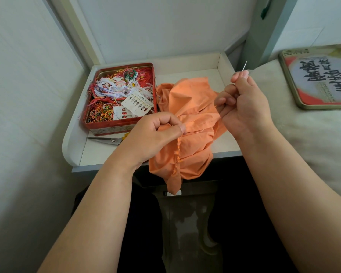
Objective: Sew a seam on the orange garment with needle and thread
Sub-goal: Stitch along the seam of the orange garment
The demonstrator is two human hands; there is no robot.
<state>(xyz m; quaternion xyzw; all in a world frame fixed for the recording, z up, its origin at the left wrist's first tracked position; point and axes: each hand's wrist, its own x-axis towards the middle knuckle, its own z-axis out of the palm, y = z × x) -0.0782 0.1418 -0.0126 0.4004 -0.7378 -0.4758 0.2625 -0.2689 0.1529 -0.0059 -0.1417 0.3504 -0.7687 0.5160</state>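
You are seated at a small white table [98, 154] with raised edges, looking down at both of your bare forearms. Your left hand [156, 134] is curled closed around a bunched fold of the orange garment [191, 119], with thumb and forefinger pinching the cloth right at a flat seam band. Your right hand [244, 107] is lifted up and to the right, well above the fabric, pinching a thin silver needle [244, 66] between thumb and forefinger so that its tip points up and away from you; the other fingers are loosely curled toward the garment. A fine orange thread [221, 94] seems to run from the needle down toward the cloth (it is too thin to follow along its whole length). The garment lies crumpled on the table, between your hands, and part of it spills over the near edge toward your lap, showing a frayed, raw edge [177, 154]. To the left of the garment, touching it, sits an open red tin [106, 128] crammed with tangled multicoloured threads and small paper cards. Just in front of the tin lie scissors [106, 140], partly hidden by your left hand. At far right, the tin's printed lid [319, 75] rests on a pale surface.
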